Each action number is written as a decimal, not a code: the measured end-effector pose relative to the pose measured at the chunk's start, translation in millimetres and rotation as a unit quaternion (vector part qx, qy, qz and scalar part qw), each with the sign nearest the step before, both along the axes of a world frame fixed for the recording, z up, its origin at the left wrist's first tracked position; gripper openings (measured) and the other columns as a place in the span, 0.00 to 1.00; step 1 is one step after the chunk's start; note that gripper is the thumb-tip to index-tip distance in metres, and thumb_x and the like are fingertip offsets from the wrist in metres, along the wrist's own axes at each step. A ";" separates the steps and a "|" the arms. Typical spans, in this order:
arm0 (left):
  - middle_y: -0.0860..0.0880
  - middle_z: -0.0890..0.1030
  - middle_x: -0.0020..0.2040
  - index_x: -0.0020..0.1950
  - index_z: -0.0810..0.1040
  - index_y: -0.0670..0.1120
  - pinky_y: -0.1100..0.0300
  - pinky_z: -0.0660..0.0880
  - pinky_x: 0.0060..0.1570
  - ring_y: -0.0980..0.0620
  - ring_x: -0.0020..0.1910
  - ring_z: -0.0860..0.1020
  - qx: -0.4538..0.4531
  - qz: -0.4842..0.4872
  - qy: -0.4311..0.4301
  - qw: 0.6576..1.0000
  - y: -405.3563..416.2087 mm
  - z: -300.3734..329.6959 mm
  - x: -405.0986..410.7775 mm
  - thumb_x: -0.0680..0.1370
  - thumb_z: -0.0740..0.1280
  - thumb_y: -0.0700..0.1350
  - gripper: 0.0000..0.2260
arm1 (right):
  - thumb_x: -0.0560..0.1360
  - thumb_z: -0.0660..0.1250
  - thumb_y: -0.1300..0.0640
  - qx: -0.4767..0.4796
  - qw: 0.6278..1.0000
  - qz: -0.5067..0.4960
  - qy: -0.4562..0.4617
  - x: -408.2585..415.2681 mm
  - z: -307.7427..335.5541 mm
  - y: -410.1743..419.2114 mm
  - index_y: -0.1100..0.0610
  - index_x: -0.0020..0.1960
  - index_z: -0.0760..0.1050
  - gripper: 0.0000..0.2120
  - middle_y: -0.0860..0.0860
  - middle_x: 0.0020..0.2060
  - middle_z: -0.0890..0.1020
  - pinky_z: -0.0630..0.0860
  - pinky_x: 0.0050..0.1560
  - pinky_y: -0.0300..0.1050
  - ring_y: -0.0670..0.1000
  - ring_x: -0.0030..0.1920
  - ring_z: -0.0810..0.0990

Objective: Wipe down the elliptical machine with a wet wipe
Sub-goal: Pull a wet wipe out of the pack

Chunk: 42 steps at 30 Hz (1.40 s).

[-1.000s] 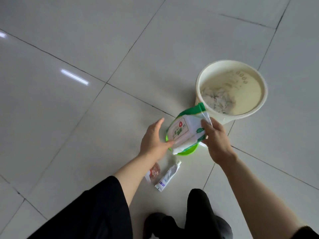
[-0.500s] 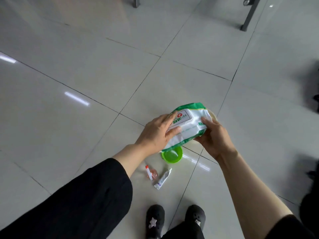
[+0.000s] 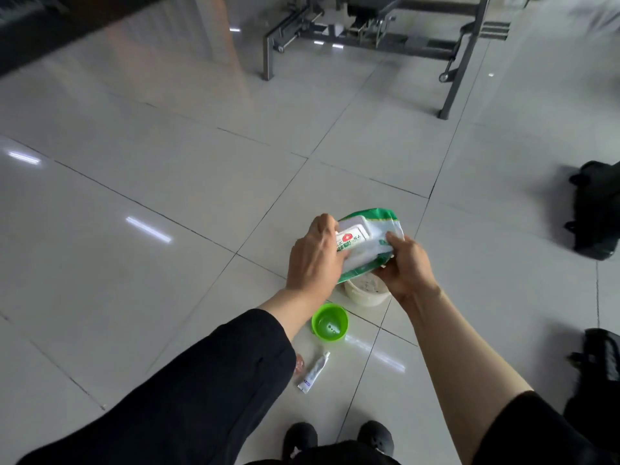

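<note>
A person is standing on a pale tiled floor (image 3: 141,182) and holding a green-and-white wet wipe pack (image 3: 367,245) in front of the body with both hands, above the things on the floor. The right hand (image 3: 404,266) is gripping the pack from its right end and underside, thumb lying over the top edge, so its grip is closed around the pack. The left hand (image 3: 315,255) is reaching over the pack's left side, its fingers curling onto the white flip lid (image 3: 352,233) with the red mark; whether the lid is being lifted cannot be told. Directly below the pack a cream bucket (image 3: 367,293) is standing on the floor, mostly hidden by the hands. Just beside it, nearer the person, a small green bowl (image 3: 329,322) is sitting upright, and a small white tube (image 3: 314,372) is lying nearer still, with a pinkish item (image 3: 298,364) peeking out from under the black left sleeve (image 3: 188,391). Two black shoes (image 3: 337,437) are showing at the bottom edge. Far ahead, a grey metal machine frame (image 3: 369,38) is standing well apart from the hands, and black bags (image 3: 595,209) are lying at the right.
</note>
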<state>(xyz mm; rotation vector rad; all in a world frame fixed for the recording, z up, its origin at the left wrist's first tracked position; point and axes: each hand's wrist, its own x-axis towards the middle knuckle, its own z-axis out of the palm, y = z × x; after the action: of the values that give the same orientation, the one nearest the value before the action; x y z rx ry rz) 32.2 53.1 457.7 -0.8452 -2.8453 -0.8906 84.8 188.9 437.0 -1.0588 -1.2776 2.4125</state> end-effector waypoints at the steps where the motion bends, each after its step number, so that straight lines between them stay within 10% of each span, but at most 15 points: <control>1: 0.46 0.79 0.54 0.51 0.75 0.43 0.54 0.69 0.44 0.42 0.53 0.79 0.003 -0.002 0.027 1.000 0.2 2.8 2.7 0.74 0.72 0.47 0.12 | 0.81 0.56 0.63 0.001 1.000 -0.010 -0.004 -0.9 4.3 -0.4 0.61 0.44 0.74 0.10 0.55 0.32 0.79 0.75 0.41 0.50 0.51 0.32 0.79; 6: 0.54 0.80 0.58 0.28 0.75 0.49 0.44 0.49 0.74 0.58 0.71 0.68 0.107 -0.101 -0.111 0.983 -2.5 26.2 -1.5 0.70 0.56 0.68 0.26 | 0.79 0.60 0.61 0.014 0.999 -0.034 0.009 -3.0 27.0 6.6 0.62 0.46 0.76 0.08 0.59 0.40 0.78 0.70 0.44 0.51 0.57 0.41 0.76; 8: 0.54 0.75 0.53 0.38 0.75 0.48 0.45 0.60 0.70 0.56 0.63 0.71 0.198 0.008 -0.075 0.977 -6.0 35.2 -17.3 0.71 0.61 0.64 0.20 | 0.78 0.62 0.62 0.015 0.999 -0.047 0.014 -3.5 35.3 10.4 0.60 0.42 0.74 0.07 0.56 0.35 0.75 0.68 0.39 0.47 0.55 0.37 0.73; 11: 0.53 0.75 0.54 0.58 0.73 0.44 0.55 0.74 0.55 0.52 0.54 0.75 0.074 0.044 -0.212 0.974 -14.5 53.9 -45.2 0.67 0.77 0.57 0.27 | 0.77 0.63 0.61 -0.007 0.999 -0.040 0.022 -5.0 47.7 9.7 0.60 0.43 0.74 0.05 0.55 0.34 0.76 0.70 0.38 0.46 0.54 0.35 0.74; 14: 0.50 0.82 0.44 0.48 0.80 0.44 0.61 0.74 0.40 0.51 0.44 0.79 0.018 0.014 -0.373 0.928 -27.6 71.4 -59.8 0.62 0.81 0.57 0.25 | 0.72 0.69 0.58 -0.010 1.000 -0.002 0.003 -5.9 59.6 3.2 0.60 0.46 0.74 0.06 0.57 0.36 0.76 0.72 0.41 0.48 0.56 0.36 0.75; 19: 0.44 0.85 0.53 0.61 0.78 0.45 0.48 0.79 0.56 0.43 0.53 0.83 0.033 -0.061 -0.544 0.836 -50.7 62.3 -50.5 0.60 0.81 0.48 0.31 | 0.76 0.67 0.59 0.030 0.996 0.088 -0.009 -6.4 67.3 -12.3 0.60 0.46 0.75 0.04 0.58 0.42 0.75 0.71 0.46 0.50 0.56 0.43 0.75; 23: 0.43 0.84 0.53 0.62 0.77 0.46 0.42 0.78 0.56 0.42 0.53 0.83 0.094 -0.010 -0.532 0.841 -60.6 45.2 -45.6 0.67 0.79 0.46 0.25 | 0.75 0.69 0.59 0.127 0.990 0.069 -0.007 -15.8 87.5 -9.2 0.61 0.57 0.75 0.12 0.56 0.49 0.77 0.73 0.45 0.46 0.51 0.44 0.77; 25: 0.43 0.83 0.54 0.62 0.76 0.47 0.45 0.79 0.55 0.42 0.53 0.82 0.133 0.027 -0.519 0.844 -62.5 40.4 -47.4 0.68 0.78 0.47 0.24 | 0.71 0.74 0.60 0.389 0.921 0.021 -0.009 -16.2 103.4 -7.4 0.56 0.55 0.77 0.14 0.52 0.52 0.78 0.74 0.53 0.46 0.50 0.50 0.77; 27: 0.42 0.81 0.52 0.61 0.76 0.47 0.53 0.78 0.49 0.45 0.48 0.80 0.156 0.047 -0.487 0.858 -61.4 40.5 -47.7 0.65 0.78 0.51 0.27 | 0.69 0.76 0.58 0.625 0.773 0.107 0.036 -14.2 120.5 -21.2 0.52 0.48 0.82 0.08 0.48 0.49 0.80 0.70 0.56 0.47 0.51 0.53 0.76; 31: 0.48 0.74 0.39 0.57 0.74 0.45 0.60 0.68 0.35 0.52 0.36 0.71 0.194 0.071 -0.450 0.869 -56.5 47.2 -43.4 0.70 0.76 0.51 0.21 | 0.75 0.67 0.55 0.806 0.541 0.235 -0.052 -16.8 105.4 -64.7 0.49 0.54 0.82 0.10 0.44 0.53 0.82 0.56 0.57 0.45 0.50 0.59 0.73; 42: 0.42 0.82 0.54 0.54 0.77 0.46 0.48 0.79 0.52 0.43 0.51 0.82 0.251 0.075 -0.416 0.871 -70.8 57.9 -35.6 0.68 0.72 0.64 0.25 | 0.77 0.61 0.61 0.742 0.630 0.199 -0.118 -24.0 98.9 -84.7 0.58 0.41 0.71 0.07 0.51 0.42 0.74 0.59 0.48 0.47 0.53 0.45 0.72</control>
<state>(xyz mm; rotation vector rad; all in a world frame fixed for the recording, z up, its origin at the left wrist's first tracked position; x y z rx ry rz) -3.4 -17.7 515.6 -0.1661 -2.9068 -2.2755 60.8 104.2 535.9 -0.4605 -2.8194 0.5056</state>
